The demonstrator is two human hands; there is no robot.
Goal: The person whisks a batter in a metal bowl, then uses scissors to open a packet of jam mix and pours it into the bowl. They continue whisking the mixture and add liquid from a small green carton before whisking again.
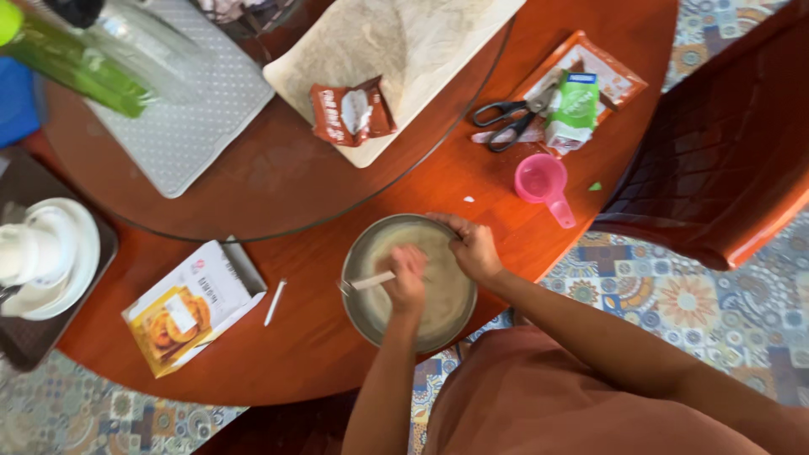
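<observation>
left hand [408,278] gripping stirrer [372,281] in metal bowl [354,253] of pale batter | right hand [477,250] clasping rim | bowl near worktop [472,181] edge | risk: vigorous stirring could tip it

A single head-worn camera looks almost straight down, from fairly high, onto the round reddish-brown wooden surface [506,181] and patterned floor [716,320].

Lower centre of frame: left hand [407,282] gripped a pale stick-like utensil [372,281] over batter in a metal bowl [357,312]; right hand [475,249] held the bowl's rim. Pink measuring cup [543,183] sat upper right, scissors [508,118] beyond.
</observation>
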